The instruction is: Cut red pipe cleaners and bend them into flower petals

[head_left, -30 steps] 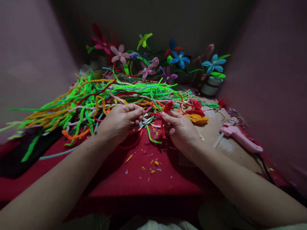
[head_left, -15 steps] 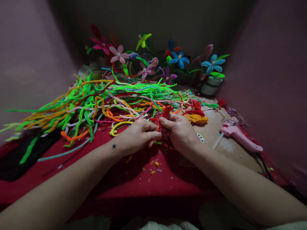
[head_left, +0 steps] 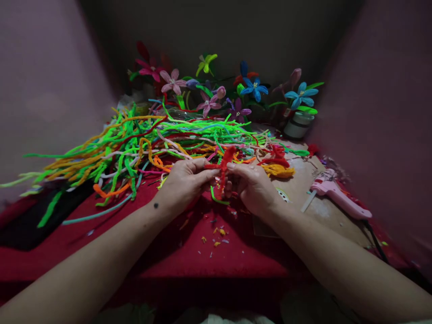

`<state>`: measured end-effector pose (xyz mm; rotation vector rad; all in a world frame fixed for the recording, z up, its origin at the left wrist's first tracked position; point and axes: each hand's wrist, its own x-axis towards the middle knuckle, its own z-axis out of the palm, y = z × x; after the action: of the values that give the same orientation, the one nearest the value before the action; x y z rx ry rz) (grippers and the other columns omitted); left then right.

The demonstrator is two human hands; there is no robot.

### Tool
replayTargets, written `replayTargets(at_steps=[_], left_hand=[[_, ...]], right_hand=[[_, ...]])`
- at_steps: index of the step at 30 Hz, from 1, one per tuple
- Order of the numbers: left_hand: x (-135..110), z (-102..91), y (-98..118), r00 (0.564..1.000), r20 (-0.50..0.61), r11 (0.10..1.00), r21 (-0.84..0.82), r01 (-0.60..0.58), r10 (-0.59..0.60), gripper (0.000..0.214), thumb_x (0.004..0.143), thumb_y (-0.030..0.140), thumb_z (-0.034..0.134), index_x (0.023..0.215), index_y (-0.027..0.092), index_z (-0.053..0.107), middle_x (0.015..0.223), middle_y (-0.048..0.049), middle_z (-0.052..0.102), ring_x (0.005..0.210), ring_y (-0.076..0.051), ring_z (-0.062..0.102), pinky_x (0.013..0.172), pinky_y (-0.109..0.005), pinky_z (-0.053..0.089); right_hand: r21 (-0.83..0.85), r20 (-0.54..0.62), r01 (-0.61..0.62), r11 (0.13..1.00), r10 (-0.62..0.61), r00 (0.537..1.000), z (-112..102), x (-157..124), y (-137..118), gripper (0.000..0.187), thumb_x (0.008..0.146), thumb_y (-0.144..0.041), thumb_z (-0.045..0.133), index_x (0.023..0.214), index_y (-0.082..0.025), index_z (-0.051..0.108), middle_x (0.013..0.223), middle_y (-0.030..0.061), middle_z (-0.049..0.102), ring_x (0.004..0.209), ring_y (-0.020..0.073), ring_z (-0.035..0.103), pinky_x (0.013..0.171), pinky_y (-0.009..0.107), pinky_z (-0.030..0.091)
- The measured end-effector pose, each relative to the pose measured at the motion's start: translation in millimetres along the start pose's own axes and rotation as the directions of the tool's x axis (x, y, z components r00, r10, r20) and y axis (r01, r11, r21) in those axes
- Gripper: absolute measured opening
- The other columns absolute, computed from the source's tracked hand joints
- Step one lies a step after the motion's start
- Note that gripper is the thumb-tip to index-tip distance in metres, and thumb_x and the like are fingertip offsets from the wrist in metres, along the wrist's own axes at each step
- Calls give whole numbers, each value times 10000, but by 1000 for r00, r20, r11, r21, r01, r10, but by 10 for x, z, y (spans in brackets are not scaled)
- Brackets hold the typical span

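1 red pipe-cleaner piece [head_left: 227, 157], left of pink glue gun [head_left: 339, 194], fingers of left hand [head_left: 184, 183] and right hand [head_left: 254, 186] clamped on it, apparently mid-shaping, next calling for steady pinching.

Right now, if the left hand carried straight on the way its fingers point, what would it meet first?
The red pipe-cleaner piece, which the left hand appears to pinch; just beyond it, probably the right hand, also holding it. Exact depth is unclear.

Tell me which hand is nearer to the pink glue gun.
The right hand. The pink glue gun lies to its right, across the brown board; the left hand is farther off, on the right hand's other side.
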<state>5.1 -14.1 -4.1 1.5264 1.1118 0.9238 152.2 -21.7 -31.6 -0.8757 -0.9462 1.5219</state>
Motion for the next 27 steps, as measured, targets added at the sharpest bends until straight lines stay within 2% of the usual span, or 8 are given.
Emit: replayTargets(at_steps=[3,7,11,13,16,19,23,27], left_hand=[[19,-42,-16,996,83,999,28,20,-22,186,748,303,579,666,137,596,523,31,504,460,-73,405,450,-201,308],[79,-97,-90,985,144,949,286,-135,97,165,743,278,539,676,149,618,605,14,568,584,-110,498,555,-220,380],[123,-154,-100,990,26,897,420,-137,139,138,713,240,529,762,153,623,652,6,598,599,-122,518,561,-228,394],[127,-174,-92,992,-11,925,363,-110,123,178,695,250,559,843,158,596,621,24,574,528,-108,490,503,-217,371],[118,-166,-114,995,95,942,330,-65,36,252,712,269,567,943,170,550,595,37,566,459,-102,476,456,-216,349],[110,-107,-181,985,169,915,403,-32,-40,218,796,324,480,950,178,534,601,16,588,474,-128,522,461,-234,365],[100,14,-263,974,177,709,669,-222,138,283,773,423,542,909,175,550,764,-47,639,686,-189,598,558,-265,394],[70,121,-267,982,164,396,899,-189,95,225,808,349,483,931,172,548,826,-97,664,746,-247,629,574,-299,399]], right_hand=[[-74,26,0,997,2,1000,12,-12,-13,171,694,-295,630,601,-155,602,496,-22,533,422,87,461,424,228,382],[-298,4,8,955,-7,1000,4,-13,18,174,679,-258,622,552,-152,568,463,-35,508,391,65,434,391,202,332],[-344,-92,3,939,-37,995,-22,6,38,82,675,-191,579,611,-162,536,479,-49,518,352,57,430,355,193,320],[-329,-122,28,944,-72,990,-18,9,26,124,635,-138,588,726,-181,516,497,-72,523,355,65,450,358,191,342],[-325,-121,-23,945,-17,993,3,5,3,306,611,-104,584,881,-198,476,504,-86,532,365,84,474,354,196,367],[-301,-108,-31,953,-2,994,4,12,0,316,626,-110,572,914,-187,468,531,-73,556,385,88,501,392,213,423],[-242,-165,52,969,-94,982,-40,45,4,273,631,-129,574,885,-179,487,600,-47,596,428,93,533,428,237,474],[-239,-233,104,965,-161,959,-78,70,-5,258,628,-145,592,867,-182,503,640,-39,603,442,87,516,419,231,460]])
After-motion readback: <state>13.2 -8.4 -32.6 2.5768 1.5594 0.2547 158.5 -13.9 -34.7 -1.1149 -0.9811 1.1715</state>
